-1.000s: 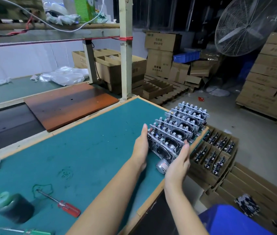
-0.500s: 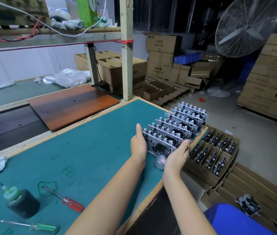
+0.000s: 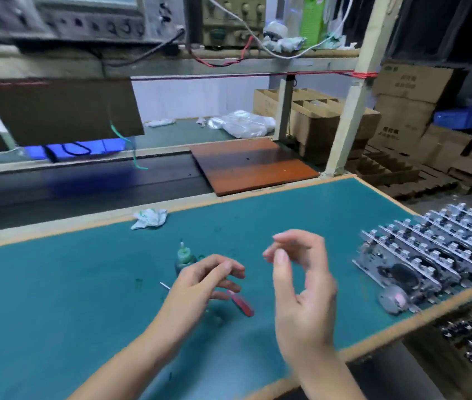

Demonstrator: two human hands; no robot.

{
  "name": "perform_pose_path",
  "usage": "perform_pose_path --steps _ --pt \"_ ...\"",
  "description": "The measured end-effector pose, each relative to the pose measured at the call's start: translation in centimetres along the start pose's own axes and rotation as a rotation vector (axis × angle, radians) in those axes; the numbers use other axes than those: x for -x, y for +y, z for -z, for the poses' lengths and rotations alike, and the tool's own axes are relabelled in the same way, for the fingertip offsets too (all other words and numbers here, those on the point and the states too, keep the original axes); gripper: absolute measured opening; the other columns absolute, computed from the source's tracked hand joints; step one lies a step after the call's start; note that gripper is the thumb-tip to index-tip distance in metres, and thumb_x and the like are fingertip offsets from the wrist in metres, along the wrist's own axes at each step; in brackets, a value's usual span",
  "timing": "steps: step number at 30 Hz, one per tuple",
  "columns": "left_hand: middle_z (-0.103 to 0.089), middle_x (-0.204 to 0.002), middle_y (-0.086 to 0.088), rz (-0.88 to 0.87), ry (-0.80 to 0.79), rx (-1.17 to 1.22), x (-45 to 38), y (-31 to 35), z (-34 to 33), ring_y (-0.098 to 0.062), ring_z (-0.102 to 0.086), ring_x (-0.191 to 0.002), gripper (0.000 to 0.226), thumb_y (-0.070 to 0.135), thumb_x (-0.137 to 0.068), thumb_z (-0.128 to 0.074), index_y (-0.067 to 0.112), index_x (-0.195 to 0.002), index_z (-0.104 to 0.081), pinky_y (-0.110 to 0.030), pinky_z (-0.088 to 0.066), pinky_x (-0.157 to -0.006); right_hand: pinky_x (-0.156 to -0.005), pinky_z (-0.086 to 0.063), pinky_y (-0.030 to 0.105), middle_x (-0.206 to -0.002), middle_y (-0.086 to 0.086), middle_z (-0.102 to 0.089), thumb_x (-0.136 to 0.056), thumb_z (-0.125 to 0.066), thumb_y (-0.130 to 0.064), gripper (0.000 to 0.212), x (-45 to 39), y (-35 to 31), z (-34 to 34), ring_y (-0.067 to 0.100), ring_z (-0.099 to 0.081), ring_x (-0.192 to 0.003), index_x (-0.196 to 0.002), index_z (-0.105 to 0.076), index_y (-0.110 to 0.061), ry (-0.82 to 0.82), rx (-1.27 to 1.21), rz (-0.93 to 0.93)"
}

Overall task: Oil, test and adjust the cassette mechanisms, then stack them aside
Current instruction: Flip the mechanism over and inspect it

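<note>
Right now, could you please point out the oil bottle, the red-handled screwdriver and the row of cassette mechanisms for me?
oil bottle (image 3: pixel 184 253): head view, on its green cap.
red-handled screwdriver (image 3: pixel 242 305): head view, on the red handle.
cassette mechanisms (image 3: pixel 431 255): head view, on the middle of the row's metal frames.

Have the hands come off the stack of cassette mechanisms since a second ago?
Yes. Both the left hand and right hand have left the stack of cassette mechanisms at the bench's right edge and now hover empty toward mid-bench, over the red screwdriver.
</note>
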State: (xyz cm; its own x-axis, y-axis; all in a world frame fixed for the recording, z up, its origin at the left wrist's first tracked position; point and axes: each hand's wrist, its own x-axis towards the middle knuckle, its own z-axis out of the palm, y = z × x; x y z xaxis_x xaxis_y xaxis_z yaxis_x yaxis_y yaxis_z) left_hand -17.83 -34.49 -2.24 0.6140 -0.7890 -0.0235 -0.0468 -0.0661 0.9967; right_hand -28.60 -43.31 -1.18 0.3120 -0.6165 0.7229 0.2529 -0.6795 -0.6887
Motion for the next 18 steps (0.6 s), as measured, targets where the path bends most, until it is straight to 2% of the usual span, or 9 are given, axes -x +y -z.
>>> perform_pose_path --steps 2,4,7,9,11,14,16,18 --pt "-0.072 -0.085 -0.004 0.012 0.095 -0.03 3.0 -0.3 4.9 -0.013 -0.067 -0.074 0.029 0.035 -0.082 -0.053 0.011 -0.085 -0.07 -0.019 -0.051 -0.068 -0.073 -0.045 0.015 -0.083 -0.015 -0.06 -0.09 -0.047 -0.032 0.01 0.7 -1.2 -3.6 0.004 -0.06 -0.078 -0.098 -0.052 -0.033 -0.316 -0.019 -0.07" --pt "-0.072 -0.081 -0.005 0.039 0.203 -0.092 5.9 -0.8 9.4 -0.013 -0.065 -0.069 0.026 0.032 -0.083 -0.055 0.011 -0.082 -0.07 -0.019 -0.05 -0.066 -0.072 -0.045 0.02 -0.08 -0.017 -0.058 -0.089 -0.05 -0.036 0.012 1.7 -1.9 -7.0 0.004 -0.057 -0.077 -0.099 -0.055 -0.031 -0.612 -0.007 -0.084" --pt "-0.072 -0.077 -0.005 0.052 0.364 -0.208 10.4 -1.6 15.3 -0.011 -0.064 -0.066 0.019 0.014 -0.091 -0.056 0.011 -0.078 -0.069 -0.018 -0.049 -0.063 -0.077 -0.045 0.027 -0.087 -0.015 -0.06 -0.089 -0.047 -0.036 0.019 3.2 -3.3 -12.2 0.003 -0.055 -0.083 -0.1 -0.059 -0.027 -0.926 0.01 -0.005" --pt "-0.072 -0.078 -0.003 0.053 0.474 -0.301 13.5 -1.6 18.4 -0.01 -0.064 -0.067 0.019 0.013 -0.091 -0.058 0.014 -0.076 -0.07 -0.017 -0.049 -0.064 -0.082 -0.044 0.029 -0.095 -0.014 -0.061 -0.093 -0.05 -0.032 0.015 4.5 -4.4 -15.7 0.002 -0.054 -0.089 -0.103 -0.06 -0.025 -1.09 0.007 0.053" --pt "-0.072 -0.08 0.004 0.017 0.581 -0.46 16.6 -1.6 20.8 -0.005 -0.064 -0.072 0.014 0.024 -0.087 -0.064 0.021 -0.075 -0.07 -0.018 -0.048 -0.069 -0.086 -0.043 0.031 -0.103 -0.011 -0.06 -0.094 -0.051 -0.026 0.016 5.9 -5.6 -19.2 0.007 -0.054 -0.096 -0.108 -0.058 -0.023 -1.205 -0.001 0.095" --pt "-0.068 -0.083 0.017 -0.068 0.773 -0.879 20.5 -1.3 24.0 -0.001 -0.059 -0.08 0.005 0.031 -0.081 -0.066 0.028 -0.083 -0.067 -0.02 -0.044 -0.075 -0.092 -0.041 0.032 -0.114 -0.004 -0.058 -0.094 -0.052 -0.021 0.024 8.4 -7.7 -24.2 0.014 -0.052 -0.105 -0.117 -0.056 -0.02 -1.298 -0.034 0.155" --pt "-0.065 -0.088 0.012 -0.03 0.864 -1.054 22.2 -1.1 26.2 -0.005 -0.058 -0.08 0.011 0.028 -0.08 -0.071 0.028 -0.089 -0.064 -0.024 -0.041 -0.075 -0.094 -0.041 0.035 -0.119 0.002 -0.055 -0.093 -0.052 -0.016 0.029 9.9 -9.4 -27.6 0.019 -0.05 -0.11 -0.122 -0.054 -0.018 -1.338 -0.063 0.202" --pt "-0.063 -0.096 0.004 0.115 0.948 -1.144 22.6 -1.2 28.3 -0.017 -0.062 -0.083 0.019 0.026 -0.082 -0.074 0.026 -0.097 -0.063 -0.029 -0.042 -0.075 -0.093 -0.042 0.04 -0.124 0.007 -0.05 -0.092 -0.05 -0.009 0.037 10.9 -11.1 -31.1 0.025 -0.047 -0.114 -0.128 -0.05 -0.017 -1.341 -0.034 0.269"
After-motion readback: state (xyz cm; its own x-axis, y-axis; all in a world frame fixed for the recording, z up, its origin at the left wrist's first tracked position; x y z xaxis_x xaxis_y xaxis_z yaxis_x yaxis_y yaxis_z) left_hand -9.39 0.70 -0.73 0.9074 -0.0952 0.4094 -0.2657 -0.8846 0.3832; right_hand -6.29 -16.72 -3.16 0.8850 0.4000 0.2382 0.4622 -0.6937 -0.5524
